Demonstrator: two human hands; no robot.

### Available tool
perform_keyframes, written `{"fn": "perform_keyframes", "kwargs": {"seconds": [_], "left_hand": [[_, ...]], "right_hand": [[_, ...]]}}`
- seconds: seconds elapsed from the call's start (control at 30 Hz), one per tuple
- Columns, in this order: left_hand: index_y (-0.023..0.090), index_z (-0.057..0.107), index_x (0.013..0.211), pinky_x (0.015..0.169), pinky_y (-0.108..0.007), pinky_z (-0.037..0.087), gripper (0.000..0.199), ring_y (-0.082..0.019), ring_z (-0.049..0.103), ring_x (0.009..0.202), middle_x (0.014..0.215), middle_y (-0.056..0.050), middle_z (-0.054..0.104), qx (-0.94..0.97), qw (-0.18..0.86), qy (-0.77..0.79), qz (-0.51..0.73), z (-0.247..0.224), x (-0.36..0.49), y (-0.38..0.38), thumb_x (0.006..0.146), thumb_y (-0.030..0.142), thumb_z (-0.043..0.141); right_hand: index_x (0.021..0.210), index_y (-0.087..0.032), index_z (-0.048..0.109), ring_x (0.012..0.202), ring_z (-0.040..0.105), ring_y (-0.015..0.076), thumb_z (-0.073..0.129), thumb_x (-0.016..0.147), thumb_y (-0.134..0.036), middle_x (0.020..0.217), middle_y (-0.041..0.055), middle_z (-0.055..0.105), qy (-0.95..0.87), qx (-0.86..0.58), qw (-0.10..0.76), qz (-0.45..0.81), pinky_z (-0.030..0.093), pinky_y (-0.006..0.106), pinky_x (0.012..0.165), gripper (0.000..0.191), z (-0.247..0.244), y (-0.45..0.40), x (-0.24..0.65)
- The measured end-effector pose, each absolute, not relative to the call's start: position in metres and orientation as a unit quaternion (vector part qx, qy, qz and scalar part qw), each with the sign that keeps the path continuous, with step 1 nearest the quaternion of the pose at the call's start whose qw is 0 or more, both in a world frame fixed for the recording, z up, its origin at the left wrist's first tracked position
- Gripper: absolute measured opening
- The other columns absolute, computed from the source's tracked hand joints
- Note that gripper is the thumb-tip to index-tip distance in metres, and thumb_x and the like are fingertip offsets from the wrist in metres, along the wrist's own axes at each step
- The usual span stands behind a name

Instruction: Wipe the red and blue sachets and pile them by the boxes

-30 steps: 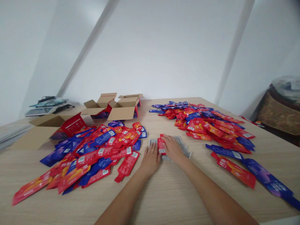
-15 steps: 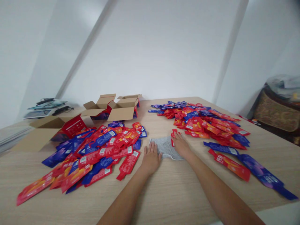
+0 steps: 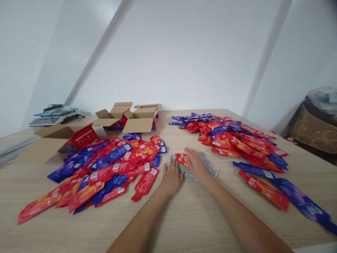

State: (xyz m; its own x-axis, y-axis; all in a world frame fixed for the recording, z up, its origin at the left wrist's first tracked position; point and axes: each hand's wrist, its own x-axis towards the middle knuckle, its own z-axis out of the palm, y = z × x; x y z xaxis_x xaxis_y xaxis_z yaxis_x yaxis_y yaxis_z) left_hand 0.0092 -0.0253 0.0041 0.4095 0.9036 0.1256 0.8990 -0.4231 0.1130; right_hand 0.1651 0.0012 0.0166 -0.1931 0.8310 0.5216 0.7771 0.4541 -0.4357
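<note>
A grey cloth (image 3: 207,162) lies on the table in front of me. My left hand (image 3: 171,179) rests flat on its left edge, fingers stretched forward. On the cloth is a small red sachet (image 3: 182,160) with an orange fruit print. My right hand (image 3: 196,165) lies flat over the sachet's right part, fingers extended, hiding some of it. A single red sachet (image 3: 145,183) lies just left of my left hand, beside a heap of red and blue sachets (image 3: 118,168).
Another heap of red and blue sachets (image 3: 231,140) spreads at the right, with a loose red sachet (image 3: 265,189) and blue sachets (image 3: 300,198) nearer me. Open cardboard boxes (image 3: 139,124) stand at the back left. A patterned bag (image 3: 316,126) is beyond the table's right edge.
My right hand has moved left across the cloth, and the red sachet now lies further left with its fruit print showing. The cloth is more rumpled at the right. My left hand stays nearly in place.
</note>
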Motion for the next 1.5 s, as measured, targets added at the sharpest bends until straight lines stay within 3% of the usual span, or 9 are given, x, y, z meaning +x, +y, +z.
{"fn": "perform_keyframes", "kwargs": {"seconds": [0.17, 0.33, 0.47, 0.57, 0.67, 0.77, 0.83, 1.17, 1.5], "left_hand": [[0.007, 0.029, 0.142, 0.111, -0.054, 0.013, 0.058, -0.028, 0.012, 0.141, 0.150, -0.018, 0.025, 0.842, 0.015, 0.532, 0.083, 0.003, 0.008, -0.025, 0.094, 0.039, 0.027], [0.006, 0.032, 0.140, 0.111, -0.053, 0.013, 0.058, -0.027, 0.014, 0.140, 0.149, -0.019, 0.027, 0.844, 0.005, 0.530, 0.084, 0.001, 0.007, -0.026, 0.096, 0.042, 0.024], [0.006, 0.032, 0.140, 0.111, -0.053, 0.013, 0.058, -0.027, 0.013, 0.140, 0.148, -0.018, 0.029, 0.842, 0.005, 0.533, 0.080, 0.004, 0.008, -0.028, 0.095, 0.042, 0.024], [0.007, 0.032, 0.141, 0.111, -0.053, 0.013, 0.058, -0.028, 0.013, 0.140, 0.148, -0.018, 0.029, 0.841, 0.008, 0.536, 0.079, 0.006, 0.008, -0.029, 0.095, 0.041, 0.023], [0.005, 0.033, 0.140, 0.111, -0.053, 0.014, 0.059, -0.028, 0.014, 0.140, 0.149, -0.018, 0.027, 0.841, 0.010, 0.534, 0.084, 0.005, 0.007, -0.029, 0.095, 0.042, 0.022], [0.006, 0.033, 0.140, 0.111, -0.053, 0.014, 0.059, -0.028, 0.014, 0.140, 0.149, -0.019, 0.026, 0.841, 0.012, 0.534, 0.088, 0.003, 0.008, -0.028, 0.095, 0.043, 0.022], [0.007, 0.034, 0.140, 0.111, -0.053, 0.013, 0.060, -0.028, 0.014, 0.140, 0.149, -0.019, 0.026, 0.840, 0.013, 0.535, 0.089, 0.002, 0.008, -0.027, 0.096, 0.045, 0.021], [0.005, 0.026, 0.143, 0.110, -0.054, 0.010, 0.078, -0.032, 0.007, 0.141, 0.150, -0.021, 0.021, 0.846, 0.017, 0.525, 0.089, 0.000, 0.008, -0.026, 0.089, 0.061, 0.027], [0.003, 0.023, 0.144, 0.111, -0.055, 0.007, 0.096, -0.033, 0.004, 0.141, 0.151, -0.022, 0.017, 0.850, 0.037, 0.521, 0.074, 0.001, 0.005, -0.026, 0.081, 0.075, 0.029]], "right_hand": [[0.139, -0.021, 0.041, 0.136, 0.028, 0.0178, 0.033, 0.089, -0.015, 0.148, 0.0064, 0.035, -0.819, -0.547, 0.163, 0.054, 0.028, 0.040, 0.105, 0.051, 0.001, 0.006, 0.167], [0.132, -0.023, 0.049, 0.133, 0.033, 0.0210, 0.037, 0.087, -0.013, 0.145, 0.0058, 0.041, -0.771, -0.620, 0.140, 0.035, 0.030, 0.043, 0.102, 0.048, 0.004, 0.010, 0.192], [0.127, -0.017, 0.054, 0.128, 0.039, 0.0276, 0.048, 0.086, -0.031, 0.139, 0.0118, 0.047, -0.746, -0.648, 0.154, 0.031, 0.032, 0.044, 0.102, 0.043, 0.006, 0.011, 0.208], [0.128, -0.012, 0.053, 0.118, 0.049, 0.0277, 0.048, 0.084, -0.022, 0.126, 0.0174, 0.057, -0.723, -0.659, 0.205, 0.041, 0.036, 0.040, 0.099, 0.045, 0.008, 0.013, 0.213], [0.133, -0.016, 0.047, 0.108, 0.058, 0.0249, 0.044, 0.081, -0.011, 0.116, 0.0148, 0.063, -0.655, -0.671, 0.342, 0.070, 0.040, 0.038, 0.096, 0.052, 0.014, 0.018, 0.216], [0.136, -0.020, 0.042, 0.114, 0.054, 0.0233, 0.046, 0.081, -0.018, 0.125, 0.0104, 0.058, -0.587, -0.618, 0.510, 0.116, 0.039, 0.038, 0.100, 0.054, 0.018, 0.025, 0.211], [0.138, -0.018, 0.038, 0.121, 0.049, 0.0219, 0.045, 0.083, -0.023, 0.132, 0.0103, 0.053, -0.578, -0.591, 0.540, 0.156, 0.037, 0.039, 0.102, 0.055, 0.016, 0.028, 0.202], [0.133, -0.012, 0.048, 0.131, 0.037, 0.0222, 0.034, 0.088, -0.022, 0.141, 0.0134, 0.044, -0.824, -0.540, 0.149, 0.083, 0.028, 0.042, 0.106, 0.048, 0.014, -0.001, 0.168], [0.099, -0.017, 0.067, 0.099, 0.062, 0.0273, 0.052, 0.077, -0.036, 0.102, 0.0135, 0.069, -0.829, -0.553, -0.007, 0.087, 0.045, 0.038, 0.085, 0.032, 0.071, -0.039, 0.171]]}}
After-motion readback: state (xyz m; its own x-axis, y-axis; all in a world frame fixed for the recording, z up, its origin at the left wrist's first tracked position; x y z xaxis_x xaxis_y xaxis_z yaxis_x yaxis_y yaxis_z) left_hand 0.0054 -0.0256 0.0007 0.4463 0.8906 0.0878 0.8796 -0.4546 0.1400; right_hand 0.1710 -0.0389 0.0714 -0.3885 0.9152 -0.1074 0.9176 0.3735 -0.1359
